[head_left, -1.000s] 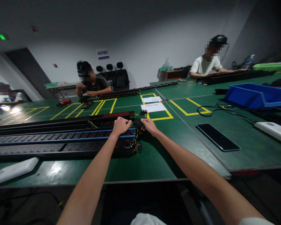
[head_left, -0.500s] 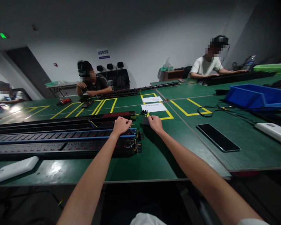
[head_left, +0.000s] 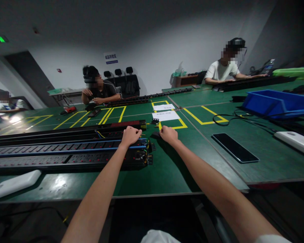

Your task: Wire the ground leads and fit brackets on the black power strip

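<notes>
Long black power strips (head_left: 86, 158) with rows of sockets and small red parts lie side by side on the left. Two of them carry blue edges. My left hand (head_left: 131, 135) is closed over the right end of a strip behind these, its fingertips partly hidden. Bits of wire show beside its thumb. Just right of the strip ends, my right hand (head_left: 168, 134) pinches a small dark flat piece (head_left: 155, 135), low over the table. Beyond it sits a small black bracket (head_left: 155, 120) with yellow-green wire near it.
Paper labels (head_left: 166, 115) and yellow tape mark the green table (head_left: 192, 148). To the right are a phone (head_left: 235, 147), a white device (head_left: 295, 141), cables and a blue bin (head_left: 278, 104). Another white device (head_left: 15, 185) lies front left. Several people sit across the table.
My right hand has lowered slightly, and the dark piece in it has tilted flatter and come nearer the table. My left hand stays on the strip. The view has shifted a little.
</notes>
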Demonstrator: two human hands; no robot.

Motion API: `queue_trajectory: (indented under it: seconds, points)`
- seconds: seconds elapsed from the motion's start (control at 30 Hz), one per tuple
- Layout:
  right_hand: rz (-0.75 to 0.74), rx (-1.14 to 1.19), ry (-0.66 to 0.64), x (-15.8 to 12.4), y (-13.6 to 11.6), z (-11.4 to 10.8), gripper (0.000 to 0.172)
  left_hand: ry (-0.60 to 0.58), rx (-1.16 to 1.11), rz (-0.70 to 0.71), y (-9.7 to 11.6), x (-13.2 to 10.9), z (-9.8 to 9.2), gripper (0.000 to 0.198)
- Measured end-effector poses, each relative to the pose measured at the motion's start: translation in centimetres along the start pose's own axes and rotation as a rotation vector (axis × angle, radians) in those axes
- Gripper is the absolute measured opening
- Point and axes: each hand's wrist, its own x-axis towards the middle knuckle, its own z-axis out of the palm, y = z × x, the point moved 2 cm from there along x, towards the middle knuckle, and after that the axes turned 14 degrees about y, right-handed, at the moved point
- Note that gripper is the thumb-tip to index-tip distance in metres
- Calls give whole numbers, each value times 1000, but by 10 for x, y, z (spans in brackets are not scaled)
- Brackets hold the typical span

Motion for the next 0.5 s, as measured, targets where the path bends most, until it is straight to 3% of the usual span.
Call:
queue_trajectory:
  seconds: [0.1, 0.2, 0.33, 0.5]
  points:
    - [-19, 49, 98, 0, -6, -10, 25, 0, 6, -1, 0, 0, 0, 49]
    - [-213, 244, 61, -2, -18, -19, 20, -3, 8, -1, 0, 1, 1, 48]
    - [-457, 488, -246, -8, -29, -21, 14, -2, 11, -1, 0, 1, 1, 48]
    - [-472, 635, -641, -12, -26, -14, 15, 1, 12, 1, -1, 1, 2, 48]
